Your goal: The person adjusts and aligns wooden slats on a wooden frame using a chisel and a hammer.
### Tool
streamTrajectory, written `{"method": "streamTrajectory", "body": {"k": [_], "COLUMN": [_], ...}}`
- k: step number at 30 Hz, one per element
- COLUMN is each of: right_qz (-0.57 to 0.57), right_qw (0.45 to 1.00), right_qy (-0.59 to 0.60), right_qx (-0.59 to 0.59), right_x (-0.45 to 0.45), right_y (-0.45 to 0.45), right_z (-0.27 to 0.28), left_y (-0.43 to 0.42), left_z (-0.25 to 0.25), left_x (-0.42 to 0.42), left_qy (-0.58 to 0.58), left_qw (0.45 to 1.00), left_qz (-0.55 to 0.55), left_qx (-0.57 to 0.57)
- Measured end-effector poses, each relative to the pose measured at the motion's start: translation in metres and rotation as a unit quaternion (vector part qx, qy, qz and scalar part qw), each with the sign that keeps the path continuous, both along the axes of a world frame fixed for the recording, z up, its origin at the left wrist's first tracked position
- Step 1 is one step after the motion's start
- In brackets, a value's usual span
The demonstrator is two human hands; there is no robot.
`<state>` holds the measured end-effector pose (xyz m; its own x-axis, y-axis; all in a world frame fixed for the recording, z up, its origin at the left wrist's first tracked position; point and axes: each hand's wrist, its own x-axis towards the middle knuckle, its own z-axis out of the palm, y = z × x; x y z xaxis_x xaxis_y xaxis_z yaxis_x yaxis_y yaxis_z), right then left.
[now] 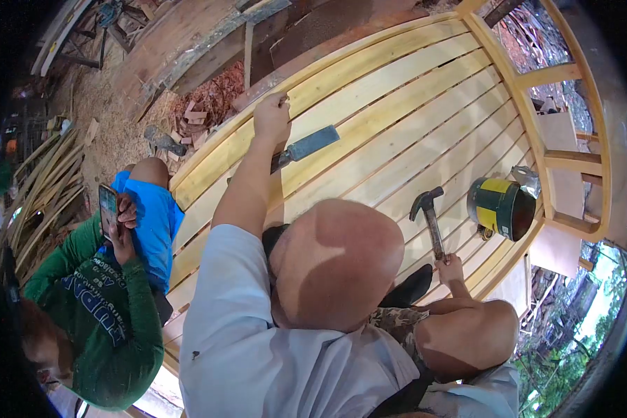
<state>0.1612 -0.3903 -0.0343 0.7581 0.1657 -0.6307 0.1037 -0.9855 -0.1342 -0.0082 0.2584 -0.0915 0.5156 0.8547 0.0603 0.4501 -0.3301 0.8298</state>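
My left hand (272,117) is closed in a pinch over the far edge board of a slatted wooden platform (369,115); anything between its fingers is too small to make out. Beneath my left forearm lies a wide flat-bladed chisel or scraper (313,143), its handle partly hidden by the arm. In my right hand (450,267) is a claw hammer (430,217), gripped near the handle's end, head pointing away from me over the slats. A green and yellow can (496,206) sits on the slats to the right of the hammer.
At left, a person in a green sweater (111,320) sits holding a phone (109,210). A wooden frame with rails (571,161) rises along the platform's right end. Wood offcuts (194,115) and shavings cover the ground beyond the far edge. My bent knee (341,258) is between my arms.
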Motion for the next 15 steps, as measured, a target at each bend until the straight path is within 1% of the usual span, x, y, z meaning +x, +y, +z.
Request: {"method": "streamTrajectory", "body": {"k": [2, 3, 5, 6, 7, 9, 11, 12, 14, 15], "right_qz": [-0.008, -0.006, 0.004, 0.004, -0.006, -0.022, 0.002, -0.001, -0.002, -0.003], "right_qw": [0.999, 0.999, 1.0, 1.0, 0.999, 0.998, 0.999, 0.999, 0.999, 0.999], "right_qy": [0.034, 0.036, 0.021, 0.022, 0.022, 0.023, 0.011, 0.011, 0.008, 0.006], "right_qx": [0.031, 0.029, 0.022, 0.022, 0.033, 0.045, 0.042, 0.042, 0.046, 0.047], "right_x": [0.007, 0.006, 0.005, 0.005, 0.005, 0.002, 0.002, 0.001, 0.004, 0.003], "right_y": [-0.025, -0.026, -0.022, -0.023, -0.028, -0.031, -0.021, -0.024, -0.026, -0.023], "right_z": [-0.022, -0.019, -0.016, -0.017, -0.02, -0.022, -0.012, -0.015, -0.021, -0.015], "left_y": [-0.006, -0.009, -0.008, -0.005, -0.004, -0.003, -0.013, -0.014, -0.012, -0.009], "left_z": [0.016, 0.015, 0.017, 0.006, -0.004, -0.014, 0.015, 0.01, 0.0, 0.01], "left_x": [0.008, 0.01, 0.016, 0.017, 0.018, 0.02, 0.023, 0.022, 0.015, 0.009], "left_qy": [0.115, 0.116, 0.208, 0.208, 0.25, 0.29, 0.29, 0.289, 0.27, 0.268], "left_qw": [0.991, 0.991, 0.973, 0.973, 0.952, 0.924, 0.927, 0.927, 0.919, 0.919], "left_qz": [-0.002, 0.0, -0.03, -0.029, -0.072, -0.12, -0.116, -0.119, -0.127, -0.128], "left_qx": [0.067, 0.064, 0.098, 0.098, 0.158, 0.22, 0.209, 0.21, 0.258, 0.259]}}
